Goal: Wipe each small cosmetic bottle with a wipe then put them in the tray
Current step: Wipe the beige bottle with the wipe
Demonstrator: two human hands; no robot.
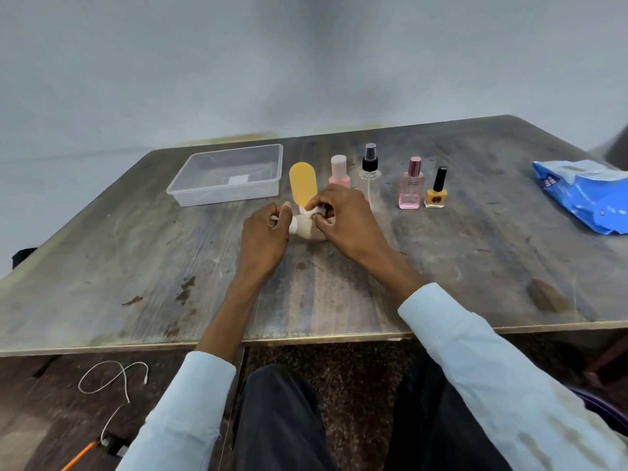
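A: Which bottle is being cleaned?

B: A small beige bottle (306,229), lying on its side on the table (441,266), near the middle and just in front of the row of others. The left hand (266,232) has its fingers curled round the capped end, likely to stop it rolling. The right hand (343,215) pinches a bunched white wipe (314,211) against the bottle's upper side, so one hand steadies while the other rubs.

A: And the tray?

B: The clear plastic tray (190,192) sits at far left, close to the bottle. I see nothing in it but a pale label on its floor, so I judge no bottle has gone in yet.

A: What else waits?

B: Standing in a line running right from the hands: a yellow oval bottle (302,181) touching or just behind the fingers, a pink bottle (339,171), a clear spray bottle (369,168), a pink perfume bottle (411,185) and a yellow nail polish (436,190). Upright and spaced, each is easy to pick singly.

A: The wipes?

B: A blue pack (584,195) at far right, well apart from the bottles but probably within the right hand's reach.
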